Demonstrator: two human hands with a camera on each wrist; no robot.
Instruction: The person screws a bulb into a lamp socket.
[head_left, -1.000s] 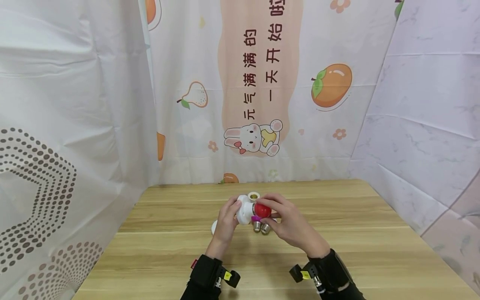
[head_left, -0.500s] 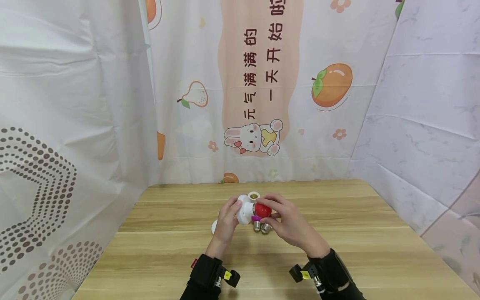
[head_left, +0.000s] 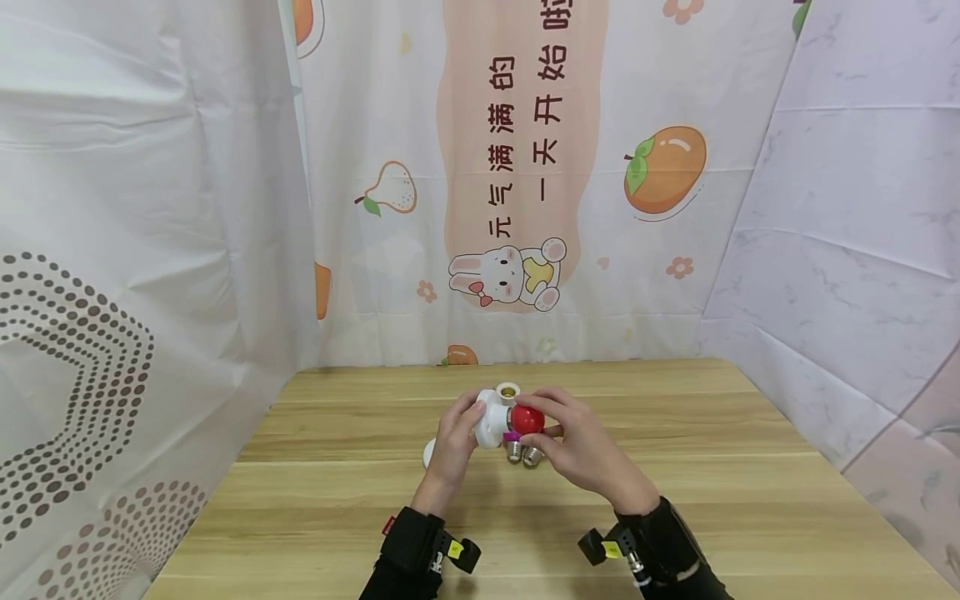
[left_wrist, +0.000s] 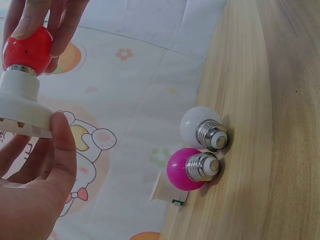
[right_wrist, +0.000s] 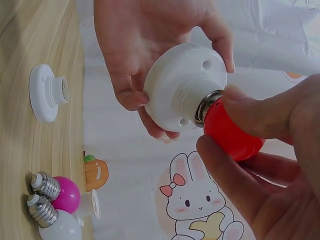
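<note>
My left hand (head_left: 452, 442) grips a white lamp holder (right_wrist: 172, 85) by the rim of its round base, its socket turned to the right. A red light bulb (right_wrist: 231, 131) sits with its metal cap partly inside that socket; a strip of metal still shows at the mouth. Thumb and fingers of my right hand (head_left: 581, 446) pinch the red glass. Below the hands, a magenta bulb (left_wrist: 184, 169) and a white bulb (left_wrist: 199, 127) lie side by side on the table, metal caps toward me. In the head view the right hand mostly hides the white one.
A second white lamp holder (right_wrist: 44, 93) lies on the wooden table (head_left: 337, 500), left of my hands. Another holder (head_left: 507, 392) stands behind them, its brass-coloured socket facing up. Printed cloth (head_left: 375, 275) hangs at the back and both sides.
Hardly anything differs. Both hands keep their hold on the lamp holder and red bulb, and the head view has shifted very slightly.
</note>
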